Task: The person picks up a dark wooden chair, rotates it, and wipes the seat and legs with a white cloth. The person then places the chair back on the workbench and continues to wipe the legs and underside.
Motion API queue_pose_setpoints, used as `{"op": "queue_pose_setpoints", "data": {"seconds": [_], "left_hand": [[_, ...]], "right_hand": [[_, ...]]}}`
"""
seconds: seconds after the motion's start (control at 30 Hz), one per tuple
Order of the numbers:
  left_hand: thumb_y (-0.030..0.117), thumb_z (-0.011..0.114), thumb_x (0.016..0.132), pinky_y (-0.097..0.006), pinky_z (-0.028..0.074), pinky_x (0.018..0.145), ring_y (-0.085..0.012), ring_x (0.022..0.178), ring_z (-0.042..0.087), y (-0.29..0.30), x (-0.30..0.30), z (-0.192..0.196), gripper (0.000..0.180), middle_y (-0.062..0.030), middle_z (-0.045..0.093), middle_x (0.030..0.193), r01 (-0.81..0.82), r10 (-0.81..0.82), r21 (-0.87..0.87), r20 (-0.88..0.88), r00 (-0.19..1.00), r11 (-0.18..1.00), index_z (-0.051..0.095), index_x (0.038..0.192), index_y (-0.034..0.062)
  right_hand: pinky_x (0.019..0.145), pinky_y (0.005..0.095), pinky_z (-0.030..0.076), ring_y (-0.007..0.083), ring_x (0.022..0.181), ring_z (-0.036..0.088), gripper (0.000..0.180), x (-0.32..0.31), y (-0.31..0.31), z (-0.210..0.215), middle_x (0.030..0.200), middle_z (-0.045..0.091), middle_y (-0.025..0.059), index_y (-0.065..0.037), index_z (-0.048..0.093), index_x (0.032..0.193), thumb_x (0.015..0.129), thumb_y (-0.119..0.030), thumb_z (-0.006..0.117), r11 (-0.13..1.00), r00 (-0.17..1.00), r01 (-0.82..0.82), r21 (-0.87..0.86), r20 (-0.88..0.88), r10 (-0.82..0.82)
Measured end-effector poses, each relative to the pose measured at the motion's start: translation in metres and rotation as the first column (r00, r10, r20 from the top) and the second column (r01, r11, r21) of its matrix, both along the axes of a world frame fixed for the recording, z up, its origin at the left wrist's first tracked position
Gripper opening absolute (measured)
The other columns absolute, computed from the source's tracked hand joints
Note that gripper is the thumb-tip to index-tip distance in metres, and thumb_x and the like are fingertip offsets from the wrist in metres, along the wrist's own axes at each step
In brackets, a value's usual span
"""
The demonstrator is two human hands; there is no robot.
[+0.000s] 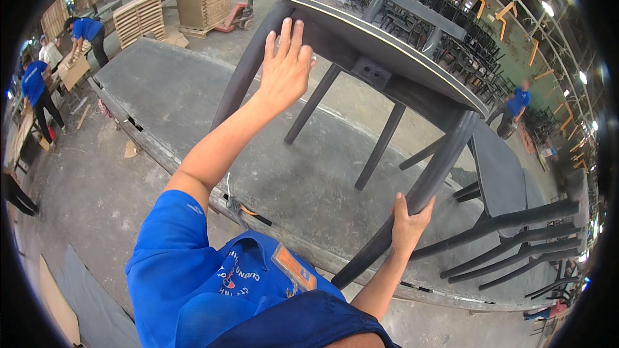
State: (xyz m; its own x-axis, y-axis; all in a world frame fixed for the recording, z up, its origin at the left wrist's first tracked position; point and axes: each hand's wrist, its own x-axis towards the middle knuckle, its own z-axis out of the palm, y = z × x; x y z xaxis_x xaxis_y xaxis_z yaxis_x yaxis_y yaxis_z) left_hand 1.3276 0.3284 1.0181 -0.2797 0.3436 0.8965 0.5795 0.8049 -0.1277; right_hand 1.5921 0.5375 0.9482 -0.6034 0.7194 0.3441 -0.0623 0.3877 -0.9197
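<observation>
A dark grey-black chair (412, 100) is tipped back on the worktable, its front rail and legs toward me. The seat edge shows a thin pale line, and a small dark block sits on the inner side of the frame. Against the front rail near the left front leg (246, 64) lies my left hand (287, 64), its fingers stretched out. My right hand (411, 222) is wrapped round the right front leg (445, 158), which slants down toward me. The chair's backrest (412, 6) rises beyond the seat.
The long grey worktable (174, 90) runs across below the chair. On its near edge lies a small orange-and-black tool (245, 209). More dark chairs (509, 232) lean together at the right. Pallet stacks (203, 0) and a red pallet jack (235, 19) stand behind; co-workers are at the left and right.
</observation>
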Motion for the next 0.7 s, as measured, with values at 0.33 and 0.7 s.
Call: {"op": "queue_pose_setpoints", "data": {"seconds": [0.33, 0.7], "left_hand": [[0.019, 0.049, 0.086, -0.065, 0.015, 0.105, -0.0471, 0.137, 0.018, 0.052, -0.026, -0.021, 0.020, -0.0361, 0.025, 0.142, -0.276, 0.278, -0.163, -0.013, 0.960, 0.947, 0.053, 0.093, 0.0012], [0.023, 0.062, 0.083, -0.042, 0.048, 0.080, -0.0288, 0.095, 0.059, 0.037, 0.002, -0.020, 0.020, -0.0110, 0.063, 0.100, 0.101, -0.084, -0.059, 0.236, 0.968, 0.993, 0.056, 0.094, 0.0066]], "right_hand": [[0.076, 0.0320, 0.043, 0.0196, 0.081, 0.049, 0.047, 0.006, -0.006, -0.005, 0.088, 0.050, 0.0104, 0.003, 0.044, 0.111, 0.078, -0.018, 0.072, 0.999, 1.000, -0.022, -0.028, 0.008, 0.023], [0.077, 0.0340, 0.046, 0.0239, 0.082, 0.058, 0.047, 0.006, -0.008, 0.005, 0.090, 0.058, 0.0160, 0.002, 0.043, 0.113, 0.079, -0.015, 0.070, 0.990, 0.997, -0.040, 0.133, -0.062, 0.049]]}}
